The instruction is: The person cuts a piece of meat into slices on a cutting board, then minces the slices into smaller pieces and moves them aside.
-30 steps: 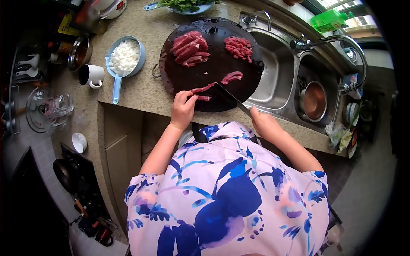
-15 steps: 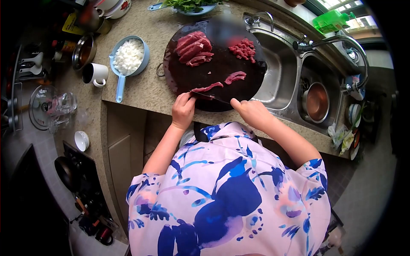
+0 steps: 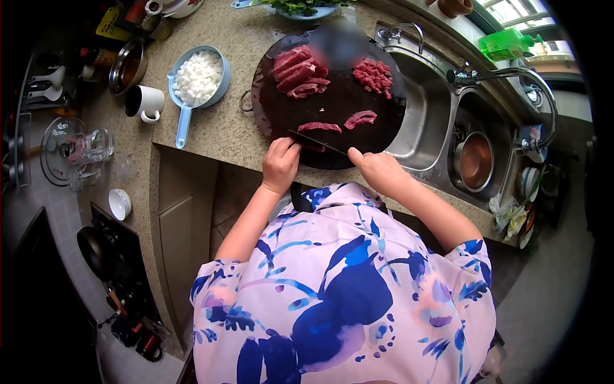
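Observation:
My right hand [image 3: 372, 168] is closed round the handle of a knife [image 3: 318, 142], whose dark blade points left over the near part of the round dark board [image 3: 275, 115]. At the board's near left edge my left hand [image 3: 281, 160] has its fingers bent together by the blade's tip; a bit of red meat shows behind the blade, close to them. Just beyond the blade lies a meat strip [image 3: 319, 127], with another meat piece [image 3: 360, 119] to its right. Thick meat slices [image 3: 299, 72] lie at the back left, diced meat [image 3: 373, 78] at the back right.
Left of the board are a blue strainer [image 3: 183, 125] of white chopped pieces, a white mug [image 3: 151, 102] and a metal bowl [image 3: 126, 67]. Leafy greens [image 3: 300, 5] are behind it. To the right is a double sink [image 3: 419, 109] with a pan [image 3: 474, 161].
The blade has come away from the meat strip, which now lies flatter beyond it. The whole view has shifted slightly, moving the board to the right.

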The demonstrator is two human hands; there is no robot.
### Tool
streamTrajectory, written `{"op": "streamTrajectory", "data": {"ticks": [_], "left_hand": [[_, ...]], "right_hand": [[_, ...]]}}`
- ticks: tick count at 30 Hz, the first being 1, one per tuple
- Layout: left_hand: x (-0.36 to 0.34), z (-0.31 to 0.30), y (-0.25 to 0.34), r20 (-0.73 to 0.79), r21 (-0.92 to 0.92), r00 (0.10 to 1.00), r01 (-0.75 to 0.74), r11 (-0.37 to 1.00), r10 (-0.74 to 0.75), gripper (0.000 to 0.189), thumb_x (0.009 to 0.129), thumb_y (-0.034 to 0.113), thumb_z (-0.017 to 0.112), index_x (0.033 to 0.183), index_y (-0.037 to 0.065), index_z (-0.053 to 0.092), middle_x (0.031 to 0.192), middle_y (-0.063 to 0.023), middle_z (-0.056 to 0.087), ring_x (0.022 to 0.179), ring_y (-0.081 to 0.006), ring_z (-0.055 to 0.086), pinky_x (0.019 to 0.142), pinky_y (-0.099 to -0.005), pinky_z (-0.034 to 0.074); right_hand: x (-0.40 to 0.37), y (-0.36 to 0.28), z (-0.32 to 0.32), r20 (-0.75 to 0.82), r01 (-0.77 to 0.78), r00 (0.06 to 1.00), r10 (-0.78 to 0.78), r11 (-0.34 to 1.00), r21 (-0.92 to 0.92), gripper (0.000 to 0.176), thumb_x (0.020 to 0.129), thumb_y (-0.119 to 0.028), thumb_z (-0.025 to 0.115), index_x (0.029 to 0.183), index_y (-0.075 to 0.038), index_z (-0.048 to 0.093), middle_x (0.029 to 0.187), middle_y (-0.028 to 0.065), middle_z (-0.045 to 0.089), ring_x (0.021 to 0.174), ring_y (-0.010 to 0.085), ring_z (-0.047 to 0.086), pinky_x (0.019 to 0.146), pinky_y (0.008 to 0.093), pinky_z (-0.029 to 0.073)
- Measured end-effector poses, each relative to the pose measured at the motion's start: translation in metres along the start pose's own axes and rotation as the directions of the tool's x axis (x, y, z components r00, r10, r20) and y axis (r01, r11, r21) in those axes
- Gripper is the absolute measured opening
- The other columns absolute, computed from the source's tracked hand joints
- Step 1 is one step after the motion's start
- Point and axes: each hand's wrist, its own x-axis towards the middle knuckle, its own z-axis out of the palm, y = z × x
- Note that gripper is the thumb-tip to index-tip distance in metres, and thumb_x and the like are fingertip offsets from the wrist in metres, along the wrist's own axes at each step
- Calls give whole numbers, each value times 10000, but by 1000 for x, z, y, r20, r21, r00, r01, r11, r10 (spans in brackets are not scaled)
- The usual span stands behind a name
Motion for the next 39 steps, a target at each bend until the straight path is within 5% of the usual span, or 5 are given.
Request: {"op": "streamTrajectory", "data": {"ticks": [11,20,26,32,39], "left_hand": [[21,-6,3,118,69,992,-43,997,34,283,753,60,730,1022,31,650,1035,-120,617,994,-328,603,842,-407,524],[62,-4,-11,393,-109,903,-139,984,172,167,775,69,725,905,35,627,961,-110,627,880,-313,621,767,-417,522],[77,3,7,541,-121,833,214,969,-116,126,754,58,718,830,12,627,767,-125,629,660,-265,636,628,-362,520],[133,3,81,637,-287,751,440,851,-174,133,754,71,727,811,-19,648,746,-112,656,649,-161,625,640,-292,512],[147,35,109,512,-427,856,323,844,-68,140,774,28,733,872,-12,642,808,-112,638,683,-192,622,634,-309,506]], "right_hand": [[38,-17,14,-205,97,977,-62,981,167,234,891,-59,530,1090,-41,407,734,221,624,720,436,641,603,515,495],[-43,26,56,-455,-85,841,292,902,423,257,926,-65,538,1118,-31,372,730,271,606,718,509,596,606,574,434],[-71,25,68,-476,-134,724,499,779,613,248,927,-39,570,1100,-19,394,708,286,586,729,528,584,585,543,425],[-87,39,88,-490,-194,648,583,748,634,236,932,-57,557,1114,-30,409,684,288,592,695,513,596,573,575,414],[-106,43,91,-496,-171,584,643,695,699,210,934,-67,557,1086,-35,417,688,280,596,697,511,598,583,572,419]]}}
